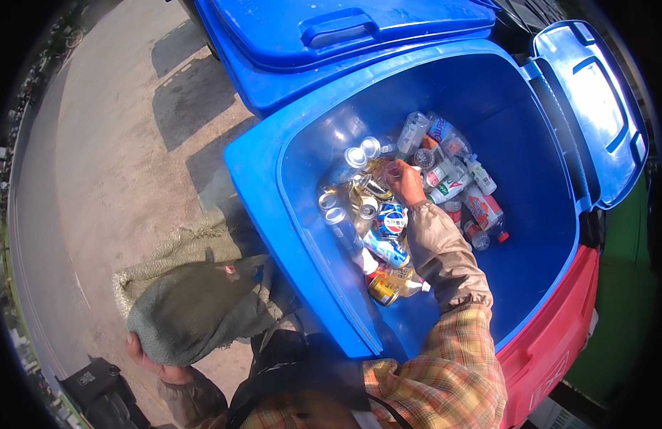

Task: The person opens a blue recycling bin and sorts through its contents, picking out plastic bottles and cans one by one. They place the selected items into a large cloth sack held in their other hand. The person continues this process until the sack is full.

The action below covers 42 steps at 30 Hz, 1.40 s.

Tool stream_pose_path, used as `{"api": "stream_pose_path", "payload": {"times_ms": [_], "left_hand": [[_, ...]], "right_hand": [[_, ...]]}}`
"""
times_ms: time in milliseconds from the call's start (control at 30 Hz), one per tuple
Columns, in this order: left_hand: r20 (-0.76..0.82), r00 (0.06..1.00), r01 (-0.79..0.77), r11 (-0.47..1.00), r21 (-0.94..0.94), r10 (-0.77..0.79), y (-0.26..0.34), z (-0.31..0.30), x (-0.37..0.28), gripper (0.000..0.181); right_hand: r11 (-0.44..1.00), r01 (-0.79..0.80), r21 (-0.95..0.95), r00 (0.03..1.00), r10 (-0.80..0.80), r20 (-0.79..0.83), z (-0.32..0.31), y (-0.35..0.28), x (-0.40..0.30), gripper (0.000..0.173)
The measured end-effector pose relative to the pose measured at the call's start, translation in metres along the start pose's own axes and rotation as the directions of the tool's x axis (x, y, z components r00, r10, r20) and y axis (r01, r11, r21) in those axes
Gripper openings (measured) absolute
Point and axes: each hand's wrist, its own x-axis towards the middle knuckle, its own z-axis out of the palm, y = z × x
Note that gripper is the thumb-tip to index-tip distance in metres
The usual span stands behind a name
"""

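My right hand reaches down into a blue wheeled bin and touches the pile of empties; its fingers are around what looks like a clear plastic piece, partly hidden. Left of and below the hand lie drink cans, among them a blue can and a yellow can. Plastic bottles, one with a red cap, lie to its right. At the lower left my left hand grips the rim of a woven sack, whose mouth faces up beside the bin.
Another blue bin with a shut lid stands beyond. The open bin's lid hangs back at the right. A red bin adjoins at the lower right. Paved ground stretches to the left, and a black object is at the lower left.
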Motion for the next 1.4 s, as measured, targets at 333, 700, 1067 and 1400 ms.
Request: {"api": "stream_pose_path", "payload": {"times_ms": [333, 700, 1067, 1400], "left_hand": [[-0.155, 0.987, 0.057, 0.99, 0.133, -0.036, -0.008, 0.018, 0.008, 0.05], [-0.16, 0.987, 0.054, 0.975, 0.214, -0.019, -0.023, 0.009, 0.024, 0.043], [-0.106, 0.992, 0.064, 0.998, 0.002, -0.064, -0.013, -0.006, 0.032, 0.034], [0.113, 0.993, 0.026, 0.996, -0.085, -0.016, 0.014, 0.022, -0.007, 0.05]], "right_hand": [[0.664, 0.039, -0.747, 0.824, 0.402, 0.4, 0.124, 0.17, 0.08, 0.038], [0.862, 0.085, -0.499, 0.996, -0.052, 0.079, -0.01, 0.054, -0.023, 0.077], [0.712, 0.154, 0.685, 0.94, 0.108, -0.324, -0.245, -0.048, -0.058, 0.071], [0.551, 0.678, 0.486, 0.653, -0.756, -0.053, -0.088, -0.294, -0.1, 0.089]]}}
